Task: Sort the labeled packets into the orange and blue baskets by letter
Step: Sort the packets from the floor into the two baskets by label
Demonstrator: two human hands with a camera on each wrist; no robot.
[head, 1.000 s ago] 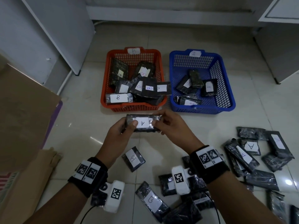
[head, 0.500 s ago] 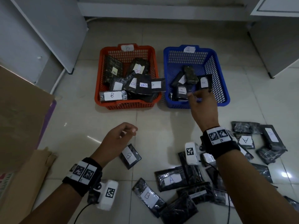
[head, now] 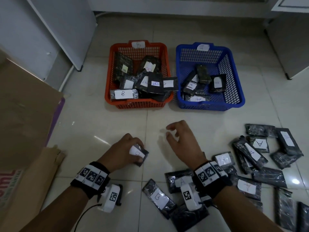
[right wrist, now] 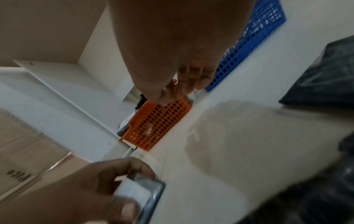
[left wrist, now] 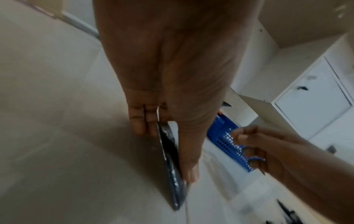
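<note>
Left hand (head: 122, 150) grips a packet (head: 139, 154) by its edges, thumb along one side, fingers on the other; its label looks like a B but the mark is half covered. The packet sits low, right at the floor (head: 93, 124), tilted on edge in the left wrist view. Right hand (head: 181, 141) hovers just beside it, holding nothing, fingers loosely curled.

Orange basket (head: 138, 104), tagged B, lies ahead of the left hand. Blue basket (head: 210, 106), tagged A, lies ahead of the right hand. The unsorted pile (head: 250, 158) spreads to the right of and behind the right hand, A and B labels mixed.

Risks, as I judge them:
- The label is partly hidden by the fingers, so a misread could send it to the blue basket.
- The film looks slick and the hold is on the edges only, so it could slip on the lift.
- The orange basket is already heaped, with one packet overhanging its right rim (head: 168, 81); a toss could bounce out or knock that one off.
- The right hand's sleeve and wrist camera hang over the pile and could drag packets.
</note>
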